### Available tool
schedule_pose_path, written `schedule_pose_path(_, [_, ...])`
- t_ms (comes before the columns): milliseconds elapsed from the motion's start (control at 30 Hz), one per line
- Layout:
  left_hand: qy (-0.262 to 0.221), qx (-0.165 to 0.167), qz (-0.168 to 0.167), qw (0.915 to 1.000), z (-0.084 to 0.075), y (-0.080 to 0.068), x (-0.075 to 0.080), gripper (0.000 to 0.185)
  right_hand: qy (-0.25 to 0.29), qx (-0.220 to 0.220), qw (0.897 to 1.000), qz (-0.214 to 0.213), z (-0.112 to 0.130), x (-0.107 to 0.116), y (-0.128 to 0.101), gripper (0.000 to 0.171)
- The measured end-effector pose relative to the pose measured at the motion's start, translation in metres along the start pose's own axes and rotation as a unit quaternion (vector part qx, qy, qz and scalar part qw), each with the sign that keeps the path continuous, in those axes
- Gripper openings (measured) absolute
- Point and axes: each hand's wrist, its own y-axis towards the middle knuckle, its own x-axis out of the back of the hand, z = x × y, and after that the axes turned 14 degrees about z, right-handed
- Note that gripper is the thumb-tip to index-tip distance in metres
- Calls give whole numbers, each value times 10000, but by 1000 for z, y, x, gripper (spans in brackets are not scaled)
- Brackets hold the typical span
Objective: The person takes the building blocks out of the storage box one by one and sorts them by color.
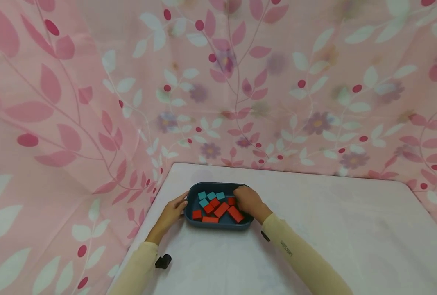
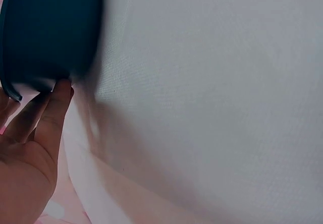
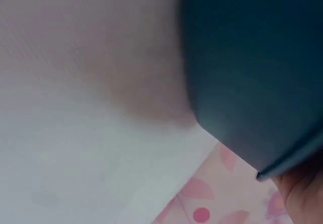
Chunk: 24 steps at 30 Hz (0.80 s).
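Left hand [image 1: 172,214] grip relaxed, fingers touching tray [image 1: 225,223] rim; right hand [image 1: 249,203] reaching into tray over red blocks [image 1: 222,209], grip state unclear.

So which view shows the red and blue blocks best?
The head view: the red blocks and blue blocks lie plainly inside the dark blue tray. Both wrist views show only the tray's blurred outer wall, with no blocks visible.

White-clothed table [image 1: 314,229], dark blue tray [image 1: 218,224] on it
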Motion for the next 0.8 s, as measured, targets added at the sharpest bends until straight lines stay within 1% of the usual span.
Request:
schedule_pose_path(100, [102, 26, -20, 9999, -1, 0, -1, 48, 389, 95, 9992, -97, -1, 10, -6, 24])
schedule_pose_path(200, [214, -2, -49, 9998, -2, 0, -1, 48, 851, 223, 9957, -281, -4, 23, -15, 34])
schedule_pose_path(300, [314, -18, -97, 9995, -3, -1, -2, 48, 1146, 376, 9908, -609, -11, 35, -24, 37])
schedule_pose_path(433, [379, -31, -91, 9992, -1, 1, -1, 48, 1374, 527, 9822, -1164, -25, 46, -35, 37])
schedule_pose_path(533, [398, -32, -74, 9992, 0, 2, -1, 48, 1433, 529, 9768, -1498, -38, 50, -42, 37])
schedule_pose_path(633, [407, -30, -77, 9991, 0, 2, 0, 48, 1574, 508, 9713, -1709, -52, 49, -49, 39])
schedule_pose_path(700, [413, -37, -75, 9991, 0, 2, 0, 48, 1737, 460, 9673, -1792, -60, 47, -54, 39])
schedule_pose_path(800, [414, -51, -43, 9991, 0, 1, 0, 48, 2075, 336, 9612, -1789, -72, 39, -61, 39])
